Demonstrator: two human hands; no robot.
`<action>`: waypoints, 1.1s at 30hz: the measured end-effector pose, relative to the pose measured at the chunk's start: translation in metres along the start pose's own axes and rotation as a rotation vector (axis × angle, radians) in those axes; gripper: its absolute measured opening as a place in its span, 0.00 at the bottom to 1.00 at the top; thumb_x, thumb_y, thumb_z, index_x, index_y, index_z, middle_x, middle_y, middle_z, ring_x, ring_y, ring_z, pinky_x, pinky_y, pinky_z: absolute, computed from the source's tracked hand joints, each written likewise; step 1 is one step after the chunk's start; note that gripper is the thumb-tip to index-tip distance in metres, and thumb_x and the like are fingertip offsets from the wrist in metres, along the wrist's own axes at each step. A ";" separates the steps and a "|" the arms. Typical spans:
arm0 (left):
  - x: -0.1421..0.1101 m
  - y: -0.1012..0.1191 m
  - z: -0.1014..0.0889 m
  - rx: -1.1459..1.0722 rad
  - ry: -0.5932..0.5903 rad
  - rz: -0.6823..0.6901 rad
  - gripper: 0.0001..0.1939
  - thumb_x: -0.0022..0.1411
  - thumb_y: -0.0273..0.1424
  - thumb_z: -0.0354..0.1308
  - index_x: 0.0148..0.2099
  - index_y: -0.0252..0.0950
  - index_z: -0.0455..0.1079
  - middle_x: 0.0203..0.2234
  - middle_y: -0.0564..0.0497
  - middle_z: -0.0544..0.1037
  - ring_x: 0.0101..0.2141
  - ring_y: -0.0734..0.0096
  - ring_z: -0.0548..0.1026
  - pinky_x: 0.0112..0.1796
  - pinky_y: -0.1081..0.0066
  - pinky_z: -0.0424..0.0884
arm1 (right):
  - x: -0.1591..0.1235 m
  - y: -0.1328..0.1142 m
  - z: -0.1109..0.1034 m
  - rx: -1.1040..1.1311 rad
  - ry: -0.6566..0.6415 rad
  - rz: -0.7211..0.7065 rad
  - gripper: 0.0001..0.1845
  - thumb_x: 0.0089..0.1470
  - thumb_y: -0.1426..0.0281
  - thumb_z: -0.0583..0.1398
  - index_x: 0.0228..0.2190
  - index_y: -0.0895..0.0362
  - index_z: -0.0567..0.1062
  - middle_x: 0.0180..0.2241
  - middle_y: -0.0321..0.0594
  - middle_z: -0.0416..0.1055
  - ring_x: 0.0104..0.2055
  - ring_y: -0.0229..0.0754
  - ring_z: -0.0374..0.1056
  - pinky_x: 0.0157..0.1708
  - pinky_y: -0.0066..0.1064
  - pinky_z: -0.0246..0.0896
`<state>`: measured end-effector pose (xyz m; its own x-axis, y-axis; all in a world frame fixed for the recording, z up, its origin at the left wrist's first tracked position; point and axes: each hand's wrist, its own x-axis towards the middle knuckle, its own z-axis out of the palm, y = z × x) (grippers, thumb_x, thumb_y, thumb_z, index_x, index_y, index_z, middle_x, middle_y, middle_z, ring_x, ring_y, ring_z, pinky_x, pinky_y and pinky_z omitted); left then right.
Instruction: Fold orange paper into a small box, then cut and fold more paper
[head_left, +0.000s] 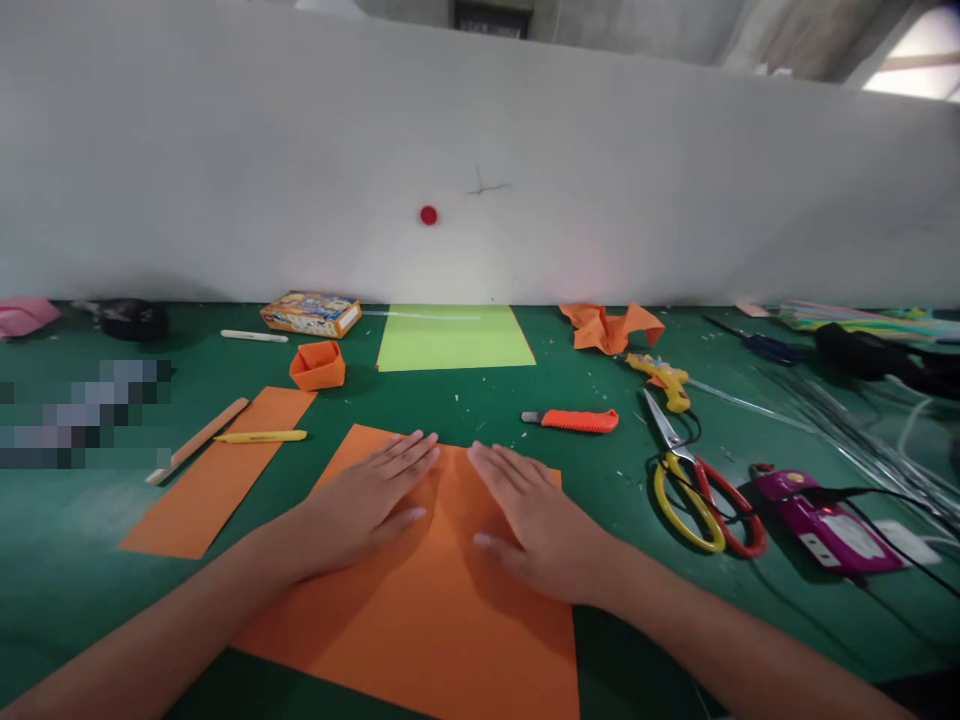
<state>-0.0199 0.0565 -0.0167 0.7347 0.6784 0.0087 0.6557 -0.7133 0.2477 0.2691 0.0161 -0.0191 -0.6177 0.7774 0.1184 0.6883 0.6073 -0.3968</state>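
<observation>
A large orange paper sheet (442,620) lies on the green table (600,480) right in front of me. My left hand (371,500) rests flat on its upper left part, fingers stretched out and pointing toward the far edge. My right hand (536,520) lies flat on the upper right part, fingers spread. The fingertips of the two hands nearly meet at the sheet's top middle. Neither hand holds anything.
An orange strip (217,480), a yellow pen (261,436) and a wooden stick (196,440) lie at left. Behind are a folded orange paper box (318,364), a lime sheet (454,338), a crumpled orange paper (611,327) and a white wall (480,180). An orange utility knife (574,420), scissors (697,490) and a purple device (825,520) lie right.
</observation>
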 end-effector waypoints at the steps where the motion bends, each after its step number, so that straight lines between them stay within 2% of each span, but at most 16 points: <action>1: 0.000 -0.001 0.002 0.011 0.000 -0.008 0.33 0.76 0.44 0.45 0.76 0.40 0.45 0.73 0.45 0.49 0.71 0.53 0.49 0.69 0.54 0.49 | 0.001 -0.001 0.005 -0.032 -0.023 -0.018 0.41 0.67 0.50 0.50 0.72 0.55 0.46 0.72 0.50 0.48 0.73 0.59 0.45 0.68 0.57 0.47; 5: -0.001 -0.003 0.007 0.043 0.001 -0.024 0.34 0.76 0.45 0.44 0.76 0.38 0.45 0.73 0.45 0.48 0.72 0.55 0.49 0.70 0.55 0.48 | 0.003 0.000 0.011 -0.087 -0.031 -0.013 0.39 0.69 0.48 0.46 0.71 0.55 0.51 0.72 0.47 0.49 0.73 0.57 0.46 0.70 0.59 0.40; 11: 0.002 -0.001 0.011 0.100 -0.001 -0.030 0.33 0.76 0.45 0.42 0.76 0.37 0.46 0.74 0.45 0.47 0.72 0.56 0.49 0.70 0.55 0.47 | 0.002 0.001 0.009 -0.128 -0.046 -0.009 0.39 0.69 0.47 0.45 0.70 0.58 0.54 0.72 0.47 0.48 0.73 0.59 0.46 0.69 0.61 0.40; 14: 0.002 0.000 0.010 0.112 -0.021 -0.040 0.33 0.76 0.45 0.41 0.76 0.35 0.47 0.74 0.44 0.46 0.72 0.56 0.48 0.70 0.55 0.46 | 0.001 0.000 0.010 -0.139 -0.038 -0.006 0.39 0.69 0.47 0.46 0.70 0.57 0.54 0.72 0.48 0.48 0.73 0.59 0.47 0.68 0.62 0.41; 23: 0.000 -0.004 0.014 0.131 0.012 -0.006 0.33 0.77 0.46 0.41 0.77 0.39 0.43 0.74 0.46 0.45 0.72 0.57 0.48 0.70 0.55 0.46 | 0.001 0.001 0.012 -0.185 -0.009 -0.021 0.38 0.69 0.48 0.45 0.71 0.56 0.53 0.72 0.46 0.50 0.73 0.59 0.48 0.68 0.60 0.41; 28: 0.000 -0.004 0.010 0.135 -0.002 -0.001 0.34 0.77 0.46 0.41 0.77 0.39 0.42 0.74 0.47 0.46 0.72 0.56 0.48 0.69 0.55 0.48 | 0.001 0.005 0.010 -0.227 -0.031 -0.042 0.40 0.70 0.46 0.42 0.71 0.58 0.52 0.73 0.45 0.47 0.73 0.58 0.47 0.68 0.60 0.40; 33: 0.001 -0.008 0.011 0.143 -0.008 0.022 0.35 0.76 0.46 0.41 0.77 0.38 0.40 0.74 0.47 0.45 0.72 0.55 0.47 0.70 0.55 0.45 | 0.001 0.010 0.009 -0.256 -0.035 -0.059 0.40 0.69 0.45 0.43 0.71 0.56 0.52 0.73 0.44 0.46 0.73 0.58 0.46 0.69 0.60 0.37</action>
<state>-0.0224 0.0606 -0.0294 0.7499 0.6616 0.0051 0.6573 -0.7459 0.1074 0.2723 0.0214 -0.0312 -0.6693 0.7361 0.1006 0.7218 0.6764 -0.1465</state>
